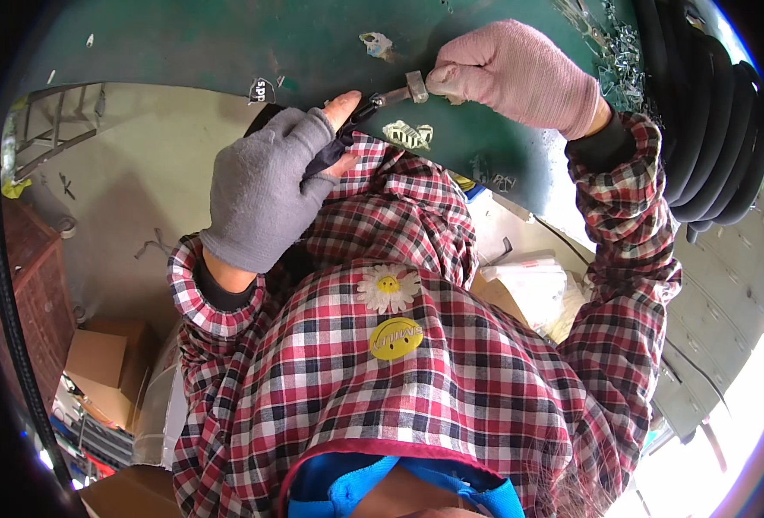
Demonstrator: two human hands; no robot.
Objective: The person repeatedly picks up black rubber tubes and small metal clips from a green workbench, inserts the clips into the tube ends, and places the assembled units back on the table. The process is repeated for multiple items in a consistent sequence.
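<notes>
My left hand (pixel 270 190), in a grey glove with bare thumb and fingertips, is closed around a dark piece with a metal rod (pixel 391 97) sticking out to the right. At the rod's end sits a small greyish block (pixel 417 86). Just right of that block, my right hand (pixel 516 78) in a pink glove has its thumb and fingers pinched together. Its fingertips are close to the block; whether they touch it, or what they hold, I cannot make out. Both hands are over the near edge of a green work table (pixel 227 47).
Thick black hoses (pixel 719 129) hang in a bundle at the right. Small metal pieces (pixel 619 52) lie heaped at the table's upper right. Stickers and scraps, one a pale label (pixel 408 135), mark the tabletop. Cardboard boxes (pixel 106 363) stand at lower left beside a reddish-brown cabinet (pixel 32 285).
</notes>
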